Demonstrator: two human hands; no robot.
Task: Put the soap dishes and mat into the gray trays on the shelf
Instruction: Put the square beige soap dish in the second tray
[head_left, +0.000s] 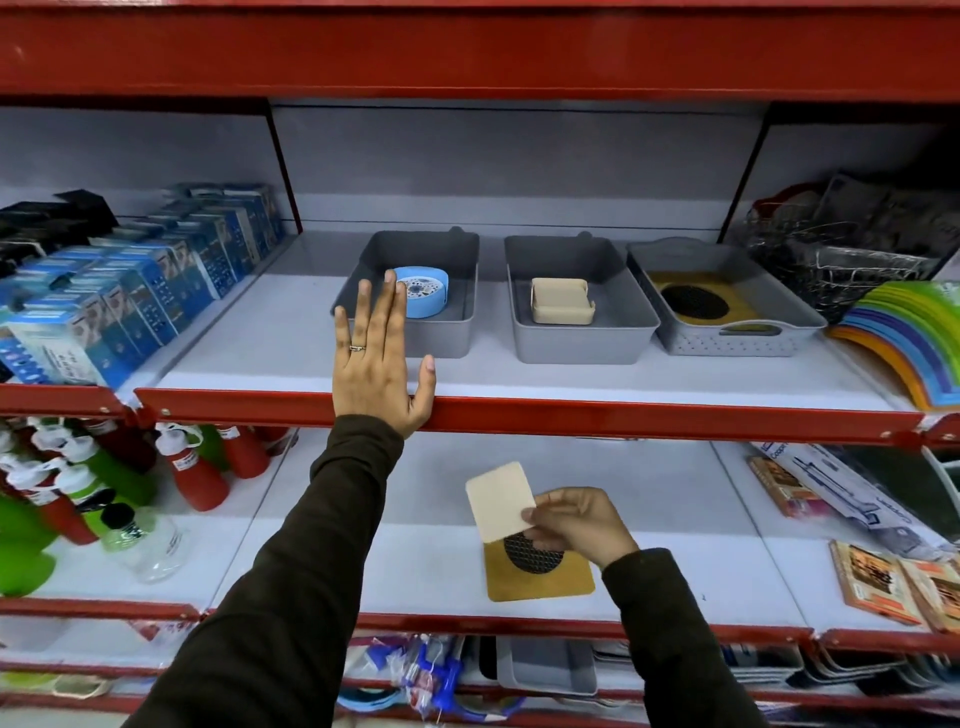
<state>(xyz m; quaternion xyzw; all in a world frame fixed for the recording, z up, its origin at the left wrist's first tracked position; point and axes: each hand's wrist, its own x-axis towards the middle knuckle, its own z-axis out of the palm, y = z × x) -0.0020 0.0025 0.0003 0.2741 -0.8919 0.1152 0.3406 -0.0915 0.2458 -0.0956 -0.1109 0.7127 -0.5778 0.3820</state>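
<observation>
Your left hand (375, 358) was flat, open, empty, masking the blue dish (422, 292), your right hand (574, 522) pinched a cream pad (501, 501), partly covering the mat (537, 574).

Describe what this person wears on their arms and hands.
Both arms are covered to the wrist by long dark brown sleeves: the left sleeve and the right sleeve look alike, plain and unmarked. The left hand is bare apart from a thin ring on one finger. The right hand shows no ring or glove.
</observation>
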